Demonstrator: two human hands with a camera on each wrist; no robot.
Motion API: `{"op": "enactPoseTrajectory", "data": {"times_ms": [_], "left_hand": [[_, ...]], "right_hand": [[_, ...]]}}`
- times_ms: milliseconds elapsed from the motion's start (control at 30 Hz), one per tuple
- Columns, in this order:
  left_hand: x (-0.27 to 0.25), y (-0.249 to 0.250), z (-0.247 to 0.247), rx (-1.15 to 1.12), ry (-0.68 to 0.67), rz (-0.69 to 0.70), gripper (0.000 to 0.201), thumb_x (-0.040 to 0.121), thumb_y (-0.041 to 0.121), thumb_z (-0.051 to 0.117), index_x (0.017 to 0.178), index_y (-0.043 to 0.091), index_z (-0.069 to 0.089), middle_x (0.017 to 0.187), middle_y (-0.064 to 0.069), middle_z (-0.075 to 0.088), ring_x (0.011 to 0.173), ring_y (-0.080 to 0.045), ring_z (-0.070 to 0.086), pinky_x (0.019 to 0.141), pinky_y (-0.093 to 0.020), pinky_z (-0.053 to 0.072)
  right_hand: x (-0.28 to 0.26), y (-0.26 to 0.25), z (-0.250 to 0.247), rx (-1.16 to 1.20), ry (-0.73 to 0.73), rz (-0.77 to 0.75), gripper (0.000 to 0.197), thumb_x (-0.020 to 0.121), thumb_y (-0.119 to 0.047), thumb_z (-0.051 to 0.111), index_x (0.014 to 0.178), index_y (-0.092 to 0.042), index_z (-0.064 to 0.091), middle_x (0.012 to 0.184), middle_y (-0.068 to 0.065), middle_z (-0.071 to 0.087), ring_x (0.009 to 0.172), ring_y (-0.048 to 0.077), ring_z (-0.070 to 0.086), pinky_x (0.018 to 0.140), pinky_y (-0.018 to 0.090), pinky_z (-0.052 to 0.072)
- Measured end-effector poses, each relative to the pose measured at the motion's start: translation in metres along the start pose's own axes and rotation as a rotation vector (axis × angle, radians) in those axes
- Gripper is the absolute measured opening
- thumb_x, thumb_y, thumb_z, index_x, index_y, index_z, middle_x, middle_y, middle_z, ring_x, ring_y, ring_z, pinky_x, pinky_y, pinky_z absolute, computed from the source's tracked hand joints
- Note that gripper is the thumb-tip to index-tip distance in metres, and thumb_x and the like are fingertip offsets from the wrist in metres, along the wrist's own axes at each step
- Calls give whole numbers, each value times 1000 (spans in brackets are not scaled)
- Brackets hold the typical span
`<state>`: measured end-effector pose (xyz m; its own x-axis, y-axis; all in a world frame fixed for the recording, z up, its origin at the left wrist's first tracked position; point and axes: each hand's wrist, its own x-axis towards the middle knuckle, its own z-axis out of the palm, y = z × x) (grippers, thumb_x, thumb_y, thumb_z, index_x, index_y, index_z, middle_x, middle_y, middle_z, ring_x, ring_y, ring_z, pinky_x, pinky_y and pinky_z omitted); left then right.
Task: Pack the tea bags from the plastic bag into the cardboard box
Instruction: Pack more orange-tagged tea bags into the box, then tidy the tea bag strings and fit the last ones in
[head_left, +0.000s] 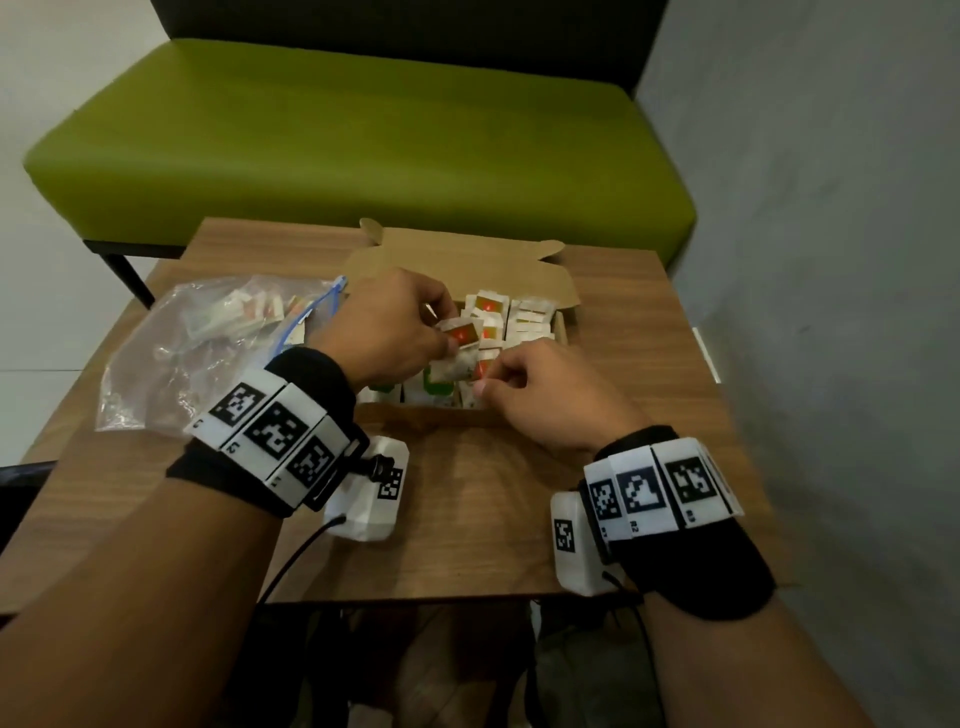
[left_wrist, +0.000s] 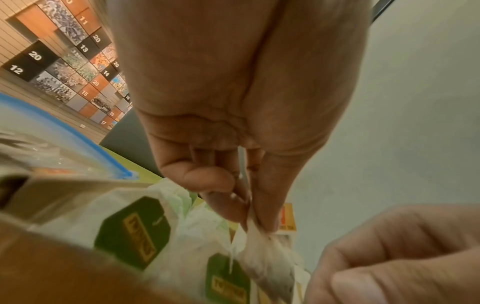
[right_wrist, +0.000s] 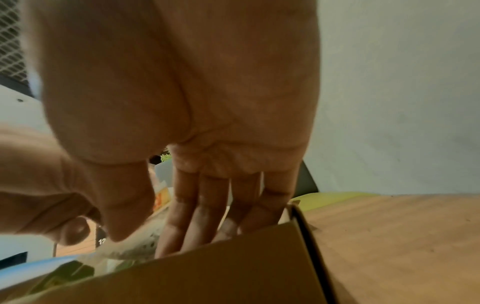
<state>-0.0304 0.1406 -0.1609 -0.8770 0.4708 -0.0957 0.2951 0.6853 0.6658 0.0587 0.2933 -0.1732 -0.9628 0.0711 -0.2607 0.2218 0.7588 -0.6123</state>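
An open cardboard box (head_left: 470, 260) sits mid-table, with several tea bags (head_left: 530, 319) standing in rows inside. My left hand (head_left: 442, 338) hovers over the box and pinches a tea bag (head_left: 453, 370) with a red and yellow tag (head_left: 461, 335). In the left wrist view my left hand (left_wrist: 255, 224) holds that bag (left_wrist: 267, 259) so that it hangs above green-labelled bags (left_wrist: 135, 232). My right hand (head_left: 485, 383) meets the bag's lower edge. In the right wrist view my right hand (right_wrist: 145, 236) has thumb and index finger closed on the tea bag (right_wrist: 135, 245) just inside the box wall (right_wrist: 233, 267). The clear plastic bag (head_left: 197, 343) lies to the left with more tea bags in it.
The wooden table (head_left: 467, 525) stands against a green bench (head_left: 363, 145). A grey wall (head_left: 831, 260) runs close along the right side. The plastic bag's blue zip edge (left_wrist: 78, 135) lies next to the box's left wall.
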Motion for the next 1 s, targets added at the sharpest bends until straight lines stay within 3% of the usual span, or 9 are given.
{"op": "enactPoseTrajectory", "data": {"times_ms": [200,367,500,633,733,833,1000], "left_hand": [[2,-1,12,78,-43,24,17,80,18,79,82,24,63,77,12,58,69,-8,54,52,-18,34],[5,-2,14,102,-57,15,19,79,19,80,79,26,62,78,12,58,78,-12,57,62,-23,38],[4,-1,16,55,-102,1,16,79,22,82,81,24,66,84,9,62,76,-10,58,62,-25,44],[4,2,22,97,-138,20,17,78,22,81,82,25,65,82,9,61,74,-9,56,59,-22,39],[4,4,30,171,-141,35,21,78,20,81,80,25,61,76,11,56,69,-5,51,55,-20,34],[5,5,36,218,-101,56,21,77,20,81,81,23,61,75,10,54,77,-15,54,57,-22,33],[6,2,39,260,-70,80,24,79,22,78,73,23,55,75,7,54,82,-19,56,55,-23,33]], "right_hand": [[2,-4,8,-69,-82,32,16,87,-40,75,87,-24,73,85,-7,69,85,9,63,68,29,49],[4,0,7,-8,-60,23,12,86,-34,78,85,-23,72,86,-8,69,85,6,62,64,24,44],[4,7,-2,168,99,-5,7,92,-22,70,85,-20,70,87,-6,69,83,10,63,65,23,44],[5,16,-11,274,305,34,8,92,-19,67,85,-18,70,80,-3,69,73,9,62,64,25,48],[6,20,-11,316,318,64,8,92,-20,69,84,-20,69,81,-4,70,77,10,64,68,27,51],[6,20,-10,322,321,71,6,92,-22,68,87,-18,70,85,-3,71,83,12,67,73,29,55],[6,20,-10,310,325,57,8,93,-23,67,90,-18,71,87,-4,72,86,13,68,79,35,58]]}}
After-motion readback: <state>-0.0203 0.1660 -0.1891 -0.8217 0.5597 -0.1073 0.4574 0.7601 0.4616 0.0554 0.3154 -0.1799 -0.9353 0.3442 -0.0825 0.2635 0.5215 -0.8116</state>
